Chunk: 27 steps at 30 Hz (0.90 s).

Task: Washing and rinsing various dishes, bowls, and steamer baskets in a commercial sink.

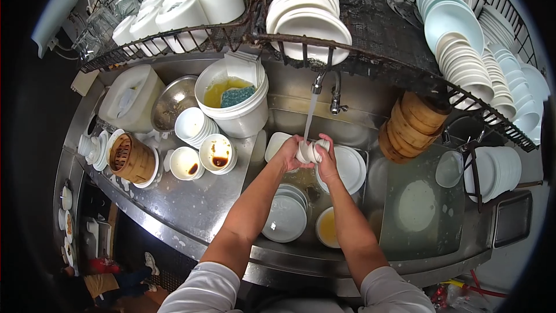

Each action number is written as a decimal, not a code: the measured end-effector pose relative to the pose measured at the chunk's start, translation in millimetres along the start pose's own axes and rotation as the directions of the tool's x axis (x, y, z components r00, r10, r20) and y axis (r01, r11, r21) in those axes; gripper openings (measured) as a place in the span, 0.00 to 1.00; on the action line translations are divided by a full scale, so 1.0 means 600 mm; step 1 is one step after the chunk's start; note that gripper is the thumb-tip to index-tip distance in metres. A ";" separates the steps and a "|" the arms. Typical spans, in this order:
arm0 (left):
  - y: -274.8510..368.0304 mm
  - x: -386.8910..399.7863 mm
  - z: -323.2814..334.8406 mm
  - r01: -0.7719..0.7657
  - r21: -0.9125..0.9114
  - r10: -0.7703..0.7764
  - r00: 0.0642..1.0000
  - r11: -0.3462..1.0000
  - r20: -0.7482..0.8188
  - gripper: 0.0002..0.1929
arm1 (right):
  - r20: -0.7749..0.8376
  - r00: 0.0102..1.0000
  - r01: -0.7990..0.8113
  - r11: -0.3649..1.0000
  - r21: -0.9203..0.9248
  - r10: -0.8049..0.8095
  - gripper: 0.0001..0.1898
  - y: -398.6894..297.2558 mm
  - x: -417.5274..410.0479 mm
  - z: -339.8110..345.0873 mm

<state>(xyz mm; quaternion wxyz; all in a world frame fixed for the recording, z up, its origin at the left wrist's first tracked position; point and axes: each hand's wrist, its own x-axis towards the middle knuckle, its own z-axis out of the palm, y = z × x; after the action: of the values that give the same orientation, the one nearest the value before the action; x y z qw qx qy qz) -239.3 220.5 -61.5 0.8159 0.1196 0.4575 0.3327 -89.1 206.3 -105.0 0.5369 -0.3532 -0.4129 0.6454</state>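
Under the running faucet, my left hand and my right hand grip a short stack of small white dishes from both sides. Water falls onto the stack and my left fingers. Directly below is the sink basin. White plates lie in it beside my right hand, and a stack of pale plates sits nearer to me. A bowl of yellowish liquid stands partly behind my right forearm. Beyond my left hand is a white square dish.
Left on the steel counter are soiled bowls, bamboo steamers and a white bucket with a green scouring pad. More steamers stand right, by a water-filled basin. A dish rack overhangs the sink. A person is lower left.
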 end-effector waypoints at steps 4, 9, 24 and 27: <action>-0.011 -0.001 -0.005 -0.068 -0.031 0.071 0.992 0.997 0.106 0.16 | -0.156 0.988 0.006 0.996 -0.092 -0.020 0.19 0.009 0.007 0.016; -0.007 -0.012 -0.024 -0.015 -0.120 0.042 0.972 0.993 0.229 0.15 | -0.046 0.999 -0.012 0.992 0.122 0.018 0.22 -0.003 0.005 0.041; -0.002 -0.026 -0.024 -0.061 -0.191 0.111 0.958 0.980 0.265 0.20 | 0.105 0.993 0.077 0.985 -0.157 -0.061 0.25 -0.033 0.010 0.029; -0.002 -0.026 -0.018 -0.044 -0.079 0.056 0.987 0.996 0.151 0.19 | 0.231 0.970 0.151 0.934 -0.324 -0.076 0.27 -0.032 0.014 0.026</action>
<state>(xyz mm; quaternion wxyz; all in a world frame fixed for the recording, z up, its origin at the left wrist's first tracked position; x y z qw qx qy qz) -253.5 208.0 -57.7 0.8440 0.1255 0.3775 0.3598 -96.6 213.6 -81.3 0.4569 -0.3442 -0.5932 0.5665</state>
